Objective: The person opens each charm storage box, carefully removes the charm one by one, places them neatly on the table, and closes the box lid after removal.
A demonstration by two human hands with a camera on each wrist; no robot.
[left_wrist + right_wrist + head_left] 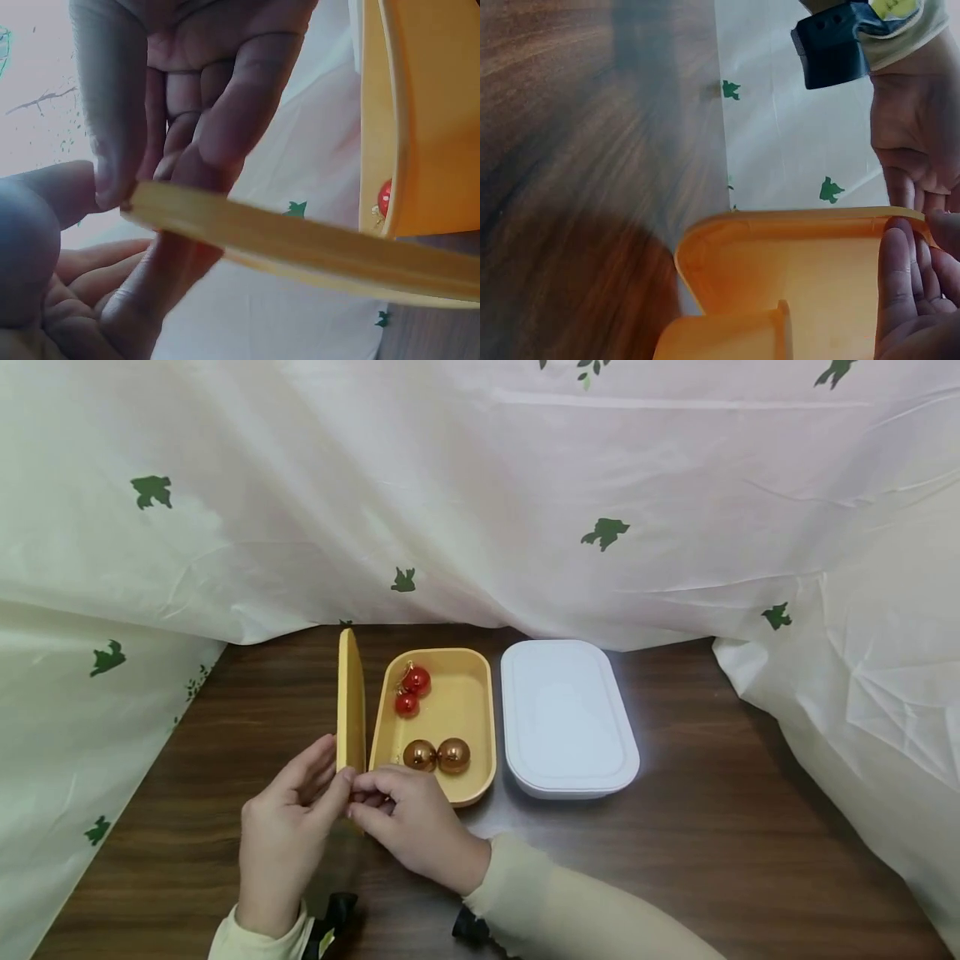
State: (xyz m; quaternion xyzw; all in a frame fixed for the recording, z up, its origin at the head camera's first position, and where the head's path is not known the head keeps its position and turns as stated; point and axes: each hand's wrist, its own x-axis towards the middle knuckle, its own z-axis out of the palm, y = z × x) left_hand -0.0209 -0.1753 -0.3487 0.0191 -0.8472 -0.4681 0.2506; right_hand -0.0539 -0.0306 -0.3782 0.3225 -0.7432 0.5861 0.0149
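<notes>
A yellow lid stands on edge left of a matching yellow box, its broad side turned toward the box. My left hand pinches the lid's near edge between thumb and fingers. On the box side, my right hand pinches the same edge, its fingertips close to the left thumb. Inside the box lie two shiny red balls at the far left and two glossy brown balls near the front. The right wrist view shows the inner face of the lid and its raised rim.
Right of the yellow box sits a white box with its white lid on. Both boxes stand on a dark wooden table. A pale cloth with green bird prints hangs behind and along both sides.
</notes>
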